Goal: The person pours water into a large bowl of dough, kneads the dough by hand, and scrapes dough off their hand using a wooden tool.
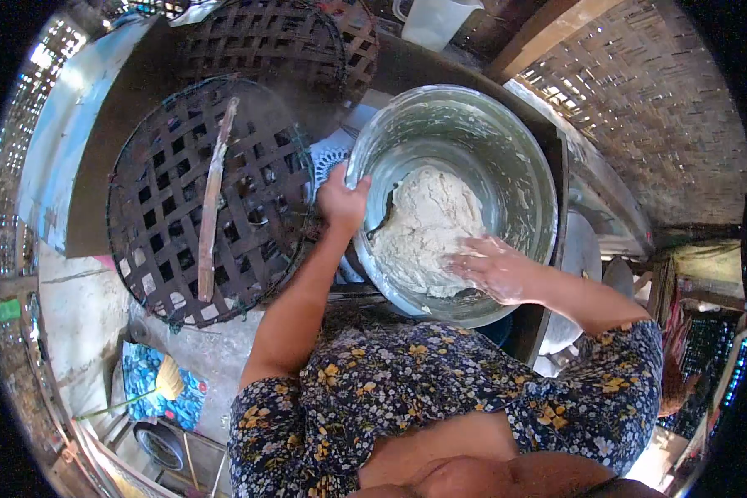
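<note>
A big metal pot (519, 158) holds a mass of pale, sticky dough (436, 203), with smears of it along the inner wall. My left hand (343, 199) is closed around the pot's left rim, the thumb on the inner side. Inside the pot, my right hand (494, 270) lies against the lower right of the dough. Its fingers are stretched out and coated with dough, their tips partly blurred. A white and blue patterned cloth (330, 156) shows just beyond my left hand.
Left of the pot is a round woven bamboo tray (166, 199) with a wooden stick (213, 207) lying across it. Another woven tray (261, 37) lies behind. A white plastic pitcher (438, 21) stands at the back, near a woven bamboo wall (639, 108).
</note>
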Tool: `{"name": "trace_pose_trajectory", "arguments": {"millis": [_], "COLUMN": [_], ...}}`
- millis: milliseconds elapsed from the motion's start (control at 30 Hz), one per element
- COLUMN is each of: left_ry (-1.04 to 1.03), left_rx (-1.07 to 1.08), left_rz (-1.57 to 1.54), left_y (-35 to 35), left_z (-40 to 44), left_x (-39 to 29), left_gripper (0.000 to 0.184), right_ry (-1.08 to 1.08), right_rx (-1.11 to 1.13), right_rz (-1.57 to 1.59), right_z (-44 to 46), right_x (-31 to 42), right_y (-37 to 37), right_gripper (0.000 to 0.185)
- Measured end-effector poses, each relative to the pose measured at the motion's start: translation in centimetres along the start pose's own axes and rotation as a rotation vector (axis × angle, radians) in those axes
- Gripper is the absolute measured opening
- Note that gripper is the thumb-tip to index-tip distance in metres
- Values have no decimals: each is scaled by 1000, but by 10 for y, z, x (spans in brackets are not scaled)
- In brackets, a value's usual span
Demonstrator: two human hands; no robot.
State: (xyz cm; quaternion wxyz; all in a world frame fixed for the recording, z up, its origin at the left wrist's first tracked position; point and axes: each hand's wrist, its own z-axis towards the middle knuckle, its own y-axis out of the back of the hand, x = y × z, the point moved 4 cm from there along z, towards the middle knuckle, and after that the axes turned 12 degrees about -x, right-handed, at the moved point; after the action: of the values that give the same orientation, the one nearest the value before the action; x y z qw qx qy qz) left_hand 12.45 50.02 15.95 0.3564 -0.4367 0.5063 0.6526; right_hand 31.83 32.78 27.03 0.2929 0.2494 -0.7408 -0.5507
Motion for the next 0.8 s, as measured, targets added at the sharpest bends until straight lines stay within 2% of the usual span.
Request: {"name": "trace_pose_trajectory", "arguments": {"millis": [67,167,233,300,367,567,667,733,800], "left_ry": [39,96,109,87,68,107,69,60,99], "left_rx": [48,125,71,60,100,135,88,98,67], "left_rz": [-19,9,-61,-59,-28,-74,-31,-50,-18], "left_y": [1,5,4,9,7,8,2,-1,8], "left_z": [-2,-3,-4,-7,-6,-2,2,0,-2], "left_x": [-4,-18,-15,-23,-20,-33,-7,-1,-20], "left_gripper": [47,43,39,34,34,40,45,46,44], "right_ry": [-132,-285,-132,-292,-276,-458,-316,-569,-1151], "right_rx": [18,143,-301,-167,107,571,-209,-176,-143], "right_rz": [63,137,-26,-89,6,169,238,537,1099], "right_z": [-6,8,10,33,55,89,44,31,-27], "right_x": [-5,-19,-43,-62,-89,-116,-87,-72,-117], "right_y": [-8,-72,-126,-149,-173,-160,-97,-18,-74], "right_gripper": [59,54,50,48,45,34,32,32,23]}}
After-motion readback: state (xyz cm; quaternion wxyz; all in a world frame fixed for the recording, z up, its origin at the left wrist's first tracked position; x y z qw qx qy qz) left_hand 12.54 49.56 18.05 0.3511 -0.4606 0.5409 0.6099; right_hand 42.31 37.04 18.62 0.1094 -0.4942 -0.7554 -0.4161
